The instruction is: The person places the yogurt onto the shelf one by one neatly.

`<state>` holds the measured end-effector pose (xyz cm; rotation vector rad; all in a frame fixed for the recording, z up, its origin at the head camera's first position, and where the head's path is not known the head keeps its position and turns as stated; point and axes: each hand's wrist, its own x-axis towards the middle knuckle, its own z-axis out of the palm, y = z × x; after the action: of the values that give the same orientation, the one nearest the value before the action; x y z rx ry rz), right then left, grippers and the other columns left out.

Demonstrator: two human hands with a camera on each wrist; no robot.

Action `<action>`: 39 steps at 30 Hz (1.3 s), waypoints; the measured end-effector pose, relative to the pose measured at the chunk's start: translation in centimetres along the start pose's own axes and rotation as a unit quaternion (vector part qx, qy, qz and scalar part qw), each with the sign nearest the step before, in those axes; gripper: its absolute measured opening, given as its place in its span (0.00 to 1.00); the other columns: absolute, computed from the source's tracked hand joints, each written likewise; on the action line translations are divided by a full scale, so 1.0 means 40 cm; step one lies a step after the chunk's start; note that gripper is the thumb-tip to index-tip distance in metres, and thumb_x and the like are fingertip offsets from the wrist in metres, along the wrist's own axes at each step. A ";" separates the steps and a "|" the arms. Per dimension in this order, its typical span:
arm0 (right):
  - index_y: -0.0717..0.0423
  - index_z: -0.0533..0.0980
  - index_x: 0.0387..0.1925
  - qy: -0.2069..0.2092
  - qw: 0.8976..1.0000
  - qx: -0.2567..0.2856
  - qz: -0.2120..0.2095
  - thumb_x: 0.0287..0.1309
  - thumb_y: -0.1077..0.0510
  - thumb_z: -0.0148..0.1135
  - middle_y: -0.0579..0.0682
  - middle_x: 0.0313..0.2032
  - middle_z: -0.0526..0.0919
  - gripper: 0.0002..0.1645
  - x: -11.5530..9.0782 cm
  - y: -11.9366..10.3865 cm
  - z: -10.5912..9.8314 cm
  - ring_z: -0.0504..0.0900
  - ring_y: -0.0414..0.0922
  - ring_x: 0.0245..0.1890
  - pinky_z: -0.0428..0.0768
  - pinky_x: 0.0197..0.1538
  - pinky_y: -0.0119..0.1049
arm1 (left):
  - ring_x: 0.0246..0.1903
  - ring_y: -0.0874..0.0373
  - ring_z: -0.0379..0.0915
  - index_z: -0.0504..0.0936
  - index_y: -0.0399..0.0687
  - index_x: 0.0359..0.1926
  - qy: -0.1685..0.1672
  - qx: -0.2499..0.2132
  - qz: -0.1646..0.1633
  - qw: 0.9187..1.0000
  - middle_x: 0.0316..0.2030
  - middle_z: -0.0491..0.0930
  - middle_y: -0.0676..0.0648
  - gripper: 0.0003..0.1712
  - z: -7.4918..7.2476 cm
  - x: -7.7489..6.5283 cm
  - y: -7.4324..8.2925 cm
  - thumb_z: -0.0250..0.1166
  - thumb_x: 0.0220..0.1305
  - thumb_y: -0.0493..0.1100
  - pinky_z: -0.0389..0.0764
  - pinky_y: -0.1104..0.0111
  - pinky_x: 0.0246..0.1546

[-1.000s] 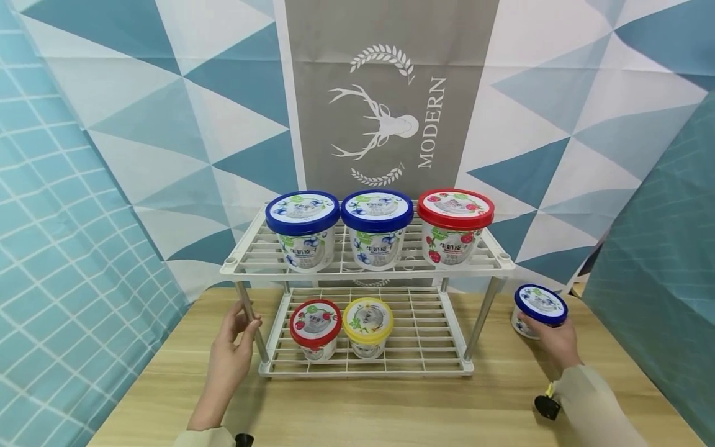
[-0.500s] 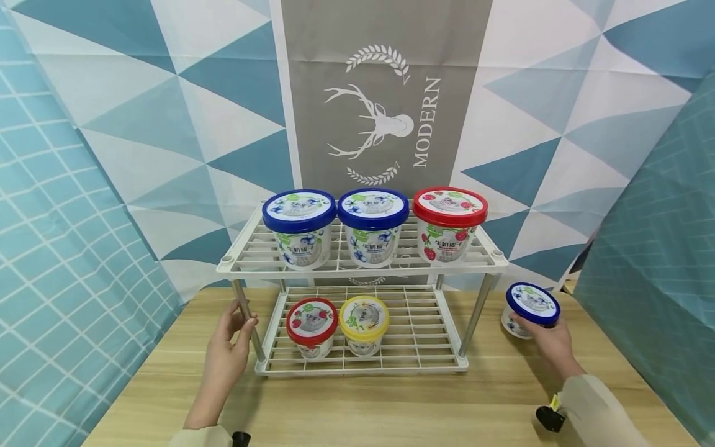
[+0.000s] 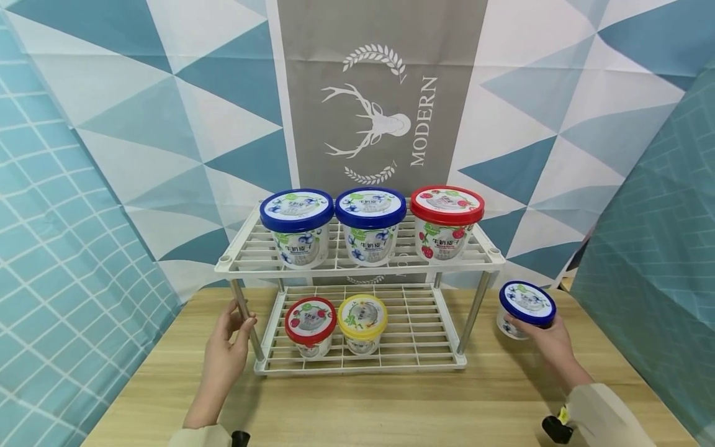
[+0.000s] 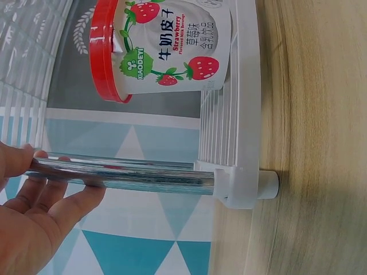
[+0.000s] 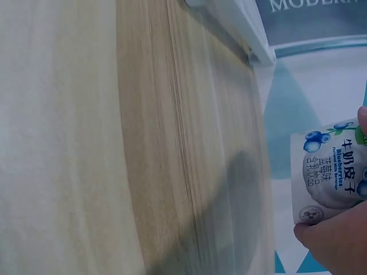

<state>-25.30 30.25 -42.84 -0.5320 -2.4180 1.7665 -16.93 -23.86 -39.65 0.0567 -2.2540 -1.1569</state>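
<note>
My left hand (image 3: 228, 347) grips the front left metal post (image 4: 126, 173) of a white two-tier rack (image 3: 357, 272), thumb on one side and fingers on the other. To the right of the rack, my right hand (image 3: 550, 341) holds a blue-lidded blueberry milk tub (image 3: 526, 302) around its side. Printed blueberries on this tub show in the right wrist view, where its lid is out of frame. On the lower shelf stand a red-lidded strawberry tub (image 3: 310, 320) and a yellow-lidded tub (image 3: 362, 316), side by side toward the left.
Two larger blue-lidded tubs (image 3: 296, 211) (image 3: 371, 210) and a larger red-lidded tub (image 3: 447, 206) stand in a row on the upper shelf. The rack stands on a wooden table (image 3: 357, 410). Patterned cloth (image 3: 514, 74) hangs behind and at both sides.
The head view has shifted slightly, moving the scene a little left. The blueberry tub in my right hand is slightly closer to the rack. My left hand stays on the post.
</note>
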 end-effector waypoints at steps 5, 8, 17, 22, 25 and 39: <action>0.55 0.31 0.72 -0.020 1.000 -0.008 -0.001 0.50 0.44 0.69 0.64 0.72 0.41 0.67 -0.024 -0.002 -0.006 0.45 0.63 0.71 0.52 0.68 0.59 | 0.38 0.84 0.64 0.66 0.41 0.62 -0.001 0.005 -0.005 1.000 0.42 0.80 0.40 0.22 0.001 0.000 -0.007 0.55 0.68 0.36 0.67 0.90 0.37; 0.54 0.31 0.72 -0.032 0.999 -0.004 -0.008 0.51 0.46 0.69 0.63 0.72 0.41 0.66 -0.038 -0.003 -0.008 0.46 0.63 0.71 0.53 0.68 0.58 | 0.39 0.81 0.66 0.65 0.42 0.62 -0.001 0.005 -0.007 1.000 0.43 0.80 0.41 0.22 0.001 0.001 -0.008 0.54 0.68 0.37 0.69 0.88 0.35; 0.58 0.30 0.72 -0.052 0.999 -0.016 -0.005 0.52 0.48 0.68 0.66 0.72 0.42 0.66 -0.066 0.000 -0.010 0.46 0.64 0.70 0.52 0.69 0.58 | 0.39 0.81 0.66 0.65 0.41 0.62 0.004 -0.003 -0.005 1.000 0.43 0.80 0.40 0.23 0.001 -0.001 -0.010 0.54 0.68 0.37 0.68 0.89 0.35; 0.57 0.29 0.72 -0.062 0.998 -0.016 0.009 0.51 0.47 0.68 0.65 0.72 0.40 0.67 -0.077 -0.001 -0.007 0.45 0.64 0.71 0.51 0.69 0.58 | 0.40 0.78 0.68 0.65 0.43 0.63 0.002 0.004 -0.013 1.000 0.43 0.80 0.42 0.23 0.003 0.002 -0.013 0.53 0.69 0.40 0.68 0.89 0.35; 0.56 0.28 0.72 -0.069 0.997 -0.016 0.013 0.51 0.46 0.69 0.65 0.72 0.39 0.67 -0.083 -0.003 -0.006 0.45 0.64 0.71 0.51 0.69 0.58 | 0.39 0.79 0.67 0.64 0.42 0.63 -0.004 0.005 -0.018 1.000 0.44 0.80 0.41 0.23 0.002 0.002 -0.013 0.53 0.69 0.40 0.68 0.90 0.35; 0.54 0.28 0.72 -0.086 0.996 -0.027 0.010 0.51 0.45 0.68 0.63 0.72 0.39 0.67 -0.122 -0.005 -0.015 0.43 0.63 0.71 0.50 0.69 0.59 | 0.39 0.81 0.66 0.65 0.45 0.63 -0.007 0.005 -0.024 1.000 0.44 0.80 0.42 0.22 0.001 0.004 -0.008 0.53 0.69 0.40 0.68 0.87 0.35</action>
<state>-20.60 29.09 -41.85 -0.4273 -2.5877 1.8306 -17.17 -24.09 -39.83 0.1069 -2.2817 -1.1748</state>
